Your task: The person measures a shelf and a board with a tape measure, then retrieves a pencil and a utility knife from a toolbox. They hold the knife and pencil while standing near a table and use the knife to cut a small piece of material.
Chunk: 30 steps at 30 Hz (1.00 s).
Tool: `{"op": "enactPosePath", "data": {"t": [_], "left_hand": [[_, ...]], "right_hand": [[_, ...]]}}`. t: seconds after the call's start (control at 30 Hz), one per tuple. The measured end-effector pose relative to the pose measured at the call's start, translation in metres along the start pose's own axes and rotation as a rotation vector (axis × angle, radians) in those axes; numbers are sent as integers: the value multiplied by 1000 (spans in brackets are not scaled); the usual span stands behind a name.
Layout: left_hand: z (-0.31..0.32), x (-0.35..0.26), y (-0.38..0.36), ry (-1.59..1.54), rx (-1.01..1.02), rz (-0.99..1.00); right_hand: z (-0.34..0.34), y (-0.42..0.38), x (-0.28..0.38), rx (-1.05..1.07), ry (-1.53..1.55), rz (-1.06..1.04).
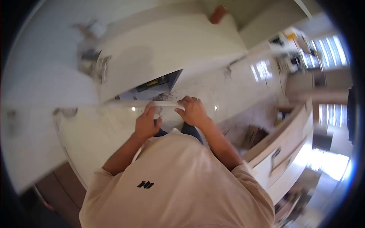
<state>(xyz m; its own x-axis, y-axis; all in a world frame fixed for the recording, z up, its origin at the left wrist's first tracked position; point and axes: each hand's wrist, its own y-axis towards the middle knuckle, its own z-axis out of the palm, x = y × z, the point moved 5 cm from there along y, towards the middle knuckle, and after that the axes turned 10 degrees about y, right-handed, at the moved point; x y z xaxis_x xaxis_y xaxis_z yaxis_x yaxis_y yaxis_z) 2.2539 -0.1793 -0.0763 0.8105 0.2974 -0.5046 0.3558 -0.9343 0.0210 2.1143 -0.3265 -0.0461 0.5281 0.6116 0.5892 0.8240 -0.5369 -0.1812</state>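
Both hands are in front of my body at a narrow white edge strip [166, 103] that looks like the top of a drawer or panel. My left hand [146, 122] has its fingertips over the strip's left part, fingers bent and thumb apart. My right hand [192, 111] grips the strip's right end, fingers curled over it and thumb below. Just beyond the strip, an open compartment [173, 80] in a white cabinet [140, 57] shows dark and yellow items [154, 83] inside, too blurred to name.
A reddish-brown object [218, 14] lies on the white surface at the top. Blurred items [93, 64] sit at the upper left. Wooden drawers with white fronts [281, 152] stand at the right. A cardboard box [254, 136] is on the dusty floor [224, 85].
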Motion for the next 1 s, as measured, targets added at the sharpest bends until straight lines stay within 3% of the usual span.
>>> {"op": "enactPosePath", "data": {"t": [0.2,0.3,0.4,0.5,0.57,0.7,0.8,0.9,1.0], "left_hand": [[12,-38,-27,-50,-308,-376],[22,-63,-53,-112,-397,-557],[26,-68,-84,-157,-553,-633],[21,-52,-129,-310,-598,-799],[21,-46,-163,-509,-514,-946],[37,-34,-213,-168,-541,-1037],[27,-24,-241,-300,-641,-1163],[18,-18,-255,-414,-700,-1315],[35,-12,-265,-402,-887,-1363]], "right_hand": [[8,-5,-7,424,163,-182],[27,-10,4,775,223,-219],[53,-27,20,1092,369,-100],[88,-44,32,1250,668,62],[104,-42,39,1189,572,-29],[140,1,24,975,296,-96],[176,54,-24,860,104,-210],[198,102,-52,839,-38,-147],[220,150,-74,810,-329,-285]]}}
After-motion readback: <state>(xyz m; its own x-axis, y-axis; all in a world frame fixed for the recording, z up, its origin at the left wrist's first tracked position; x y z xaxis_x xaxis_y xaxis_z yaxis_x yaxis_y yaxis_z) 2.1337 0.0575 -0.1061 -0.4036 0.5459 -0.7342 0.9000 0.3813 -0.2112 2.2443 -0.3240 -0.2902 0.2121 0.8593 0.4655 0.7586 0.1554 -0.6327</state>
